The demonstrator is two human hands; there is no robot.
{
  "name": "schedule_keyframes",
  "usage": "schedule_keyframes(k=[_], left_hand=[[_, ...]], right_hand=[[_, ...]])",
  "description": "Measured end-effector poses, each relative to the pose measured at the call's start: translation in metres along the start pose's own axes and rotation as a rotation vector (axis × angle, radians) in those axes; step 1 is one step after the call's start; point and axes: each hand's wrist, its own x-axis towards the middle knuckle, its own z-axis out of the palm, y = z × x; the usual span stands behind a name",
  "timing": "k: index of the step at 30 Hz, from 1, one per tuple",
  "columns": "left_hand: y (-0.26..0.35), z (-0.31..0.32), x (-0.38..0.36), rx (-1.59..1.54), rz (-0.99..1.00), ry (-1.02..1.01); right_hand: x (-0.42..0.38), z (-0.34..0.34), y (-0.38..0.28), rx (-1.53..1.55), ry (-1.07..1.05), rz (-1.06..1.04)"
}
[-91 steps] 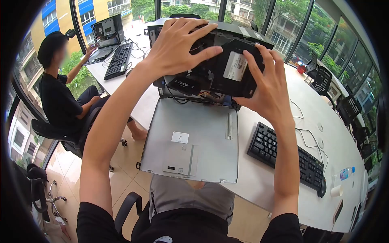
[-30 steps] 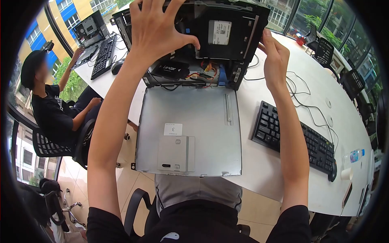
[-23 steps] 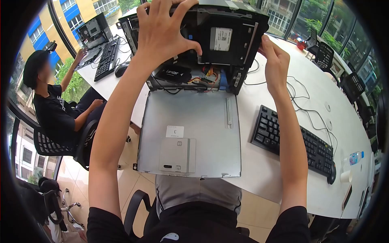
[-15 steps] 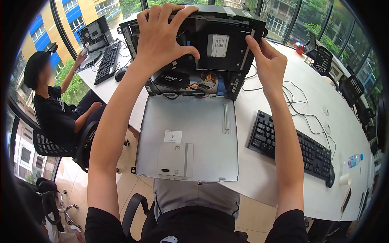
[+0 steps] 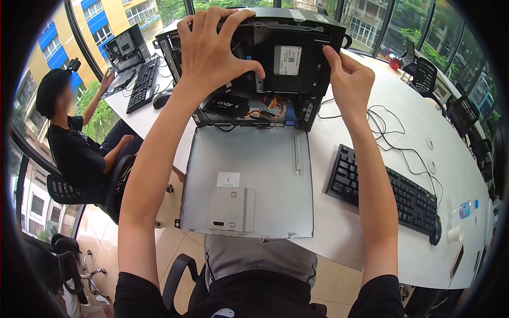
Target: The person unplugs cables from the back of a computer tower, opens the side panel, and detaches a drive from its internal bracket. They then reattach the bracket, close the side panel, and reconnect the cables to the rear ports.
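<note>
An opened black desktop computer case (image 5: 249,12) stands on the table in front of me. My left hand (image 5: 212,55) has its bent fingers hooked over the top edge, its thumb stretched inside by the drive bay. At the right side of the case, my right hand (image 5: 350,77) pinches the edge between thumb and fingers. Between both hands sits a black drive unit with a white label (image 5: 288,60). Below it lie a black Lexar drive (image 5: 227,105) and coloured wires (image 5: 265,109). A grey metal side panel (image 5: 275,196) lies toward me, overhanging the table edge.
A black keyboard (image 5: 405,199) and mouse (image 5: 434,230) lie to the right, near loose cables (image 5: 389,132). Farther right are a water bottle (image 5: 466,208) and a paper cup (image 5: 455,233). A seated person (image 5: 79,143) works at another opened computer (image 5: 127,47) on the left.
The view has shifted slightly. A pale strip beside my right thumb has mostly gone from sight. Both hands keep nearly the same places on the case.
</note>
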Motion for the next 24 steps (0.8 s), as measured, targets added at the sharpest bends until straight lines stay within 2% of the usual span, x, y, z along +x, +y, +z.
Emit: schedule_keyframes(k=[8,14,15,18,22,24], left_hand=[[-0.001,-0.001,0.001,0.017,0.014,0.006],[0.004,-0.004,0.004,0.051,0.051,-0.023],[0.005,-0.004,0.002,0.050,0.054,-0.029],[0.005,-0.005,-0.001,0.148,0.053,-0.124],[0.006,-0.003,-0.001,0.109,0.056,-0.086],[0.006,-0.003,-0.002,0.107,0.048,-0.085]], right_hand=[[0.005,-0.006,0.011,0.111,-0.115,-0.053],[0.013,-0.023,0.019,0.250,-0.322,-0.037],[0.012,-0.029,0.019,0.198,-0.386,-0.034],[0.009,-0.024,0.031,0.056,-0.367,-0.175],[0.000,-0.021,0.011,-0.044,-0.341,-0.065],[0.001,-0.018,0.021,-0.028,-0.315,-0.096]])
